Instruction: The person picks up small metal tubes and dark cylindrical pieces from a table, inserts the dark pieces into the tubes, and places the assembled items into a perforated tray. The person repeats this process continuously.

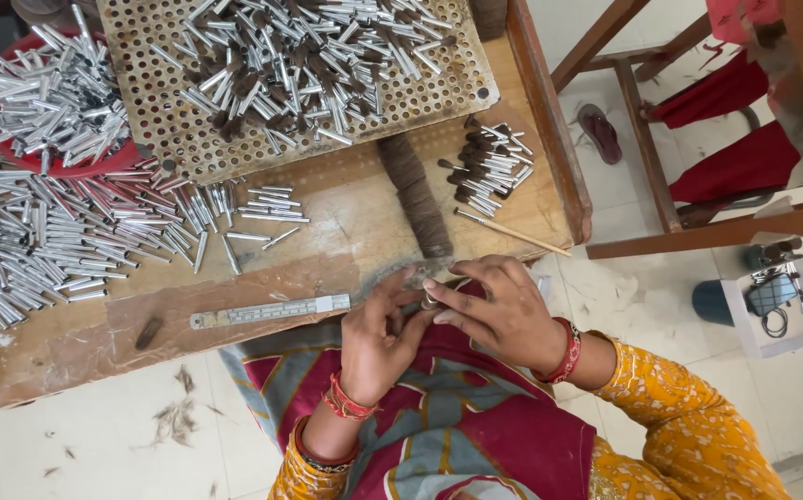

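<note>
My left hand (378, 335) and my right hand (494, 310) meet at the near edge of a wooden table (68, 338), fingers pinched together around a small metal tube (430, 301) with a tuft of brown hair. A long bundle of brown hair (415, 194) lies on the table just beyond my hands. To its right sits a small heap of tubes with hair tips (486, 167) and a thin wooden stick (512, 231).
Loose silver tubes (49, 236) cover the table's left side. A perforated board (290, 74) at the back holds several more tubes, beside a red bowl (49, 102) of tubes. A metal ruler (267, 311) lies near the front edge. A wooden frame (660, 185) stands at right.
</note>
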